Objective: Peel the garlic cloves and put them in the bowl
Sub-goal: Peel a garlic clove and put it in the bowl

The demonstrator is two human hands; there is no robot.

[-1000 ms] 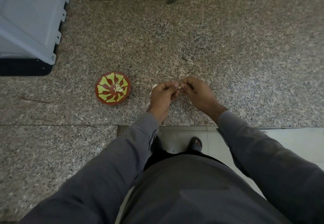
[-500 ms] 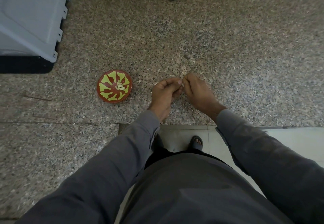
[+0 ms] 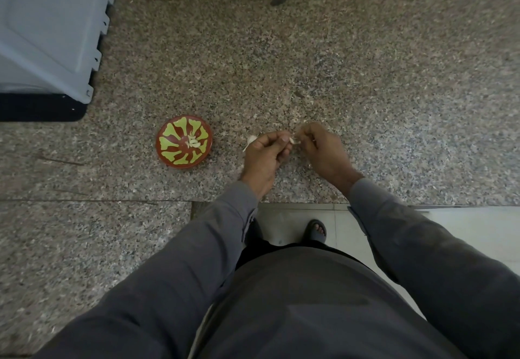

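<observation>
Speckled stone desk [image 3: 337,63] takes up most of the view, with a red and green bowl [image 3: 184,141] holding a few peeled cloves, just left of the hands. Left hand [image 3: 266,152] and right hand [image 3: 323,149] both have fingers pinching one garlic clove [image 3: 295,140] between them. It's tiny, light, probably slick once bare (papery skin tears easy), so I'd grip the ends.
</observation>
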